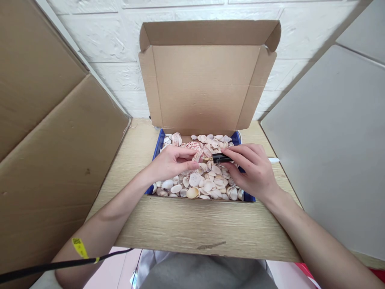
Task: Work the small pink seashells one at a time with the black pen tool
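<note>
The left hand (174, 162) gripped a ridged, pinkish-white shell (197, 156) above the shell-filled brown cardboard box (207, 86); the right hand (251, 166) grasped a black cylindrical tool (221, 158), its gold tip (208, 159) apparently touching the shell.

Bkgd: white brick-patterned wall (99, 38) w/ rough, embossed faces, straight behind the desk (186, 224). Desk = lt. wood grain, dark smear (211, 245) nr. front edge. L side: tall brown cardboard (60, 132), creased diagonally across view, pale strip (67, 34) along its upper edge. R side: smooth lt.-grey panel (327, 160), seam nr. top R corner. Below desk: pale pink floor (110, 273) w/ thin line; red item (305, 269) at btm. R, unclear. Light soft, fairly even; wall dimmer toward R.
</note>
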Motion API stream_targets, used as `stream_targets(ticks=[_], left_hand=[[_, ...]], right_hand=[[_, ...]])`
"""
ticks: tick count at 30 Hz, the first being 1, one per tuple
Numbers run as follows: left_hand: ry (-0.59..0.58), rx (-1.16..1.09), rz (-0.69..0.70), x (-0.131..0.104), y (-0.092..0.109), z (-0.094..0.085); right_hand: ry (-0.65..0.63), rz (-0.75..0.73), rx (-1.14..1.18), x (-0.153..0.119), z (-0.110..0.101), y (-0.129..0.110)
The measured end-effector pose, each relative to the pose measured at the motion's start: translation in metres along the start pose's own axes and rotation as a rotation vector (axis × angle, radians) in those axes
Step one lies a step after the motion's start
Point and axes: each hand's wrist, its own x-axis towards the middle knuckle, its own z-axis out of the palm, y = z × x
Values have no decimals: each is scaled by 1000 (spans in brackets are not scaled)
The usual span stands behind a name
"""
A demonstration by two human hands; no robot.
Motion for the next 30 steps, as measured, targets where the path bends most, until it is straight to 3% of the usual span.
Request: stream_targets(ticks=[14,30], left_hand=[[96,-16,25,0,3,2],[17,0,23,1,5,2]], right_hand=[[-166,138,100,-4,0,-1],[-50,-28,38,0,0,-2]])
